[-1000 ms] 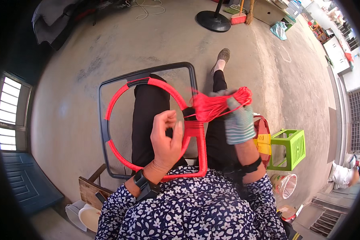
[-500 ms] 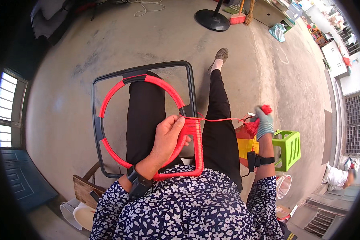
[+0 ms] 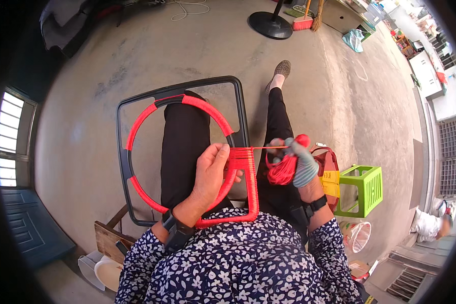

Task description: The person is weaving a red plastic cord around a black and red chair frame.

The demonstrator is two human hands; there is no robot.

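Observation:
Across my lap lies a black square frame (image 3: 242, 109) with a round ring inside it, much of it wrapped in red cord (image 3: 206, 106). My bare left hand (image 3: 211, 169) is closed on the wrapped joint between ring and side bar, thumb on top. In a striped grey-green glove, my right hand (image 3: 300, 162) grips a bundle of red cord (image 3: 282, 171) just right of the frame. A taut strand (image 3: 268, 147) runs from the joint to this hand. Bare black plastic shows along the frame's far and left sides. The fingers under the joint are partly hidden.
Right of my leg stand a dark red and yellow bag (image 3: 330, 177) and a green plastic stool (image 3: 362, 190). Behind the stool is a wire basket (image 3: 358, 237). A wooden stool (image 3: 109, 238) is at my left. A round black stand base (image 3: 270, 25) and a broom (image 3: 303, 22) are far ahead.
My right hand has moved left toward the frame with the cord bundle, shortening the strand. My left hand keeps its hold at the joint, and the frame has barely moved.

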